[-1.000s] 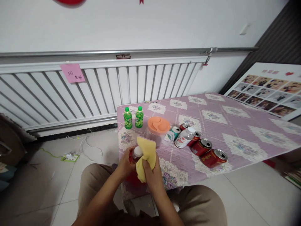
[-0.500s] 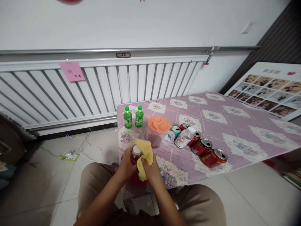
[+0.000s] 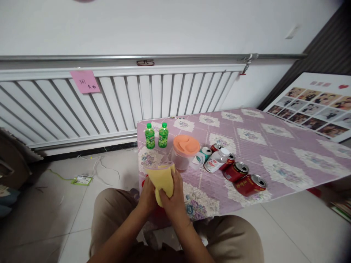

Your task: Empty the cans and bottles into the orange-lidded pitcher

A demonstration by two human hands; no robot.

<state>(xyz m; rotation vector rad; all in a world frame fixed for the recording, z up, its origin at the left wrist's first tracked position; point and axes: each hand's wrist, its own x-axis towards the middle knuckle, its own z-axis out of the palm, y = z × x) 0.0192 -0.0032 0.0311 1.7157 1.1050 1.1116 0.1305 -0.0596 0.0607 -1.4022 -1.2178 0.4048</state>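
My right hand (image 3: 175,199) grips a yellow cloth (image 3: 161,179), thumb pressed into it, at the near left end of the table. The cloth drapes over the top of the bottle that my left hand (image 3: 147,197) is wrapped around. From this angle the bottle is hidden behind cloth and fingers. Something red (image 3: 161,213) shows beneath the hands; what it is I cannot make out. Just beyond the cloth stands a clear plastic jug (image 3: 181,162) with an orange lid (image 3: 186,145).
Two green-capped bottles, one (image 3: 150,137) left of the other (image 3: 163,136), stand at the back left. Right of the jug are a teal can (image 3: 206,152), a white-capped bottle (image 3: 216,160) and several red cans (image 3: 250,185). A patterned tablecloth (image 3: 241,124) covers the table; a radiator (image 3: 153,95) lies behind.
The yellow cloth has moved left and now covers the bottle's white cap, which was visible before. My right hand went with it. The other objects stay in place.
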